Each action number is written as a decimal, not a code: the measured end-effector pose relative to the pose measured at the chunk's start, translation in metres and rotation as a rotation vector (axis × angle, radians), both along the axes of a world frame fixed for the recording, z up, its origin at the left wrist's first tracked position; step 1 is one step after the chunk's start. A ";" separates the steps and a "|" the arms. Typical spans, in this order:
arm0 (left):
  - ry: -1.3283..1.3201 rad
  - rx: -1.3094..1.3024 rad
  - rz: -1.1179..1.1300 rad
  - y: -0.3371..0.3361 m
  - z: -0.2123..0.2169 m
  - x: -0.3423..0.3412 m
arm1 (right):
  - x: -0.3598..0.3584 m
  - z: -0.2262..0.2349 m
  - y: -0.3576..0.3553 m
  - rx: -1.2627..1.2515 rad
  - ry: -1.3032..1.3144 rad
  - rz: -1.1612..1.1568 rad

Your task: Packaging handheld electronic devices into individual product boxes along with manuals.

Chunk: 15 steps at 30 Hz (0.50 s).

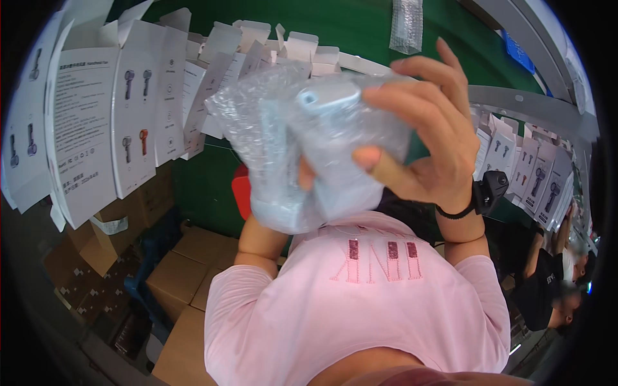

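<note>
Up close, the right hand [421, 138] is wrapped tight around a pale blue gadget [335, 138] inside a bubble bag [267, 138]. The left hand is hidden behind the bag, so I cannot tell its grip. White boxes [132, 103] stand on the green tabletop [347, 26].

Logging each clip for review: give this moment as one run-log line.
right hand: grips bubble-wrapped pale blue device | left hand: hidden behind wrap | backdrop: row of open white cartons on green surface
</note>
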State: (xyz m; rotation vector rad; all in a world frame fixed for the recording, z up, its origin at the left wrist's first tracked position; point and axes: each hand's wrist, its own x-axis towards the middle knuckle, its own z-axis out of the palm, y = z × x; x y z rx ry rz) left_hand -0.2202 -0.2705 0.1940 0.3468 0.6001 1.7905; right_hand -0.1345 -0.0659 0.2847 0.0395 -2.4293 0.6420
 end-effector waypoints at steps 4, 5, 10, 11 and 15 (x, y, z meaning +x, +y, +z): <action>-0.130 0.038 0.041 0.017 -0.005 0.026 | -0.004 -0.001 -0.026 -0.069 0.079 0.144; -0.165 0.045 0.048 0.019 -0.004 0.029 | -0.005 -0.002 -0.034 -0.055 0.115 0.088; -0.331 0.112 0.118 0.027 -0.008 0.037 | -0.015 -0.001 -0.036 -0.077 0.065 0.080; -0.375 0.130 0.125 0.027 -0.010 0.035 | -0.018 -0.004 -0.036 -0.088 0.075 0.089; -0.568 0.211 0.142 0.028 -0.011 0.030 | -0.018 -0.006 -0.033 -0.120 0.091 0.120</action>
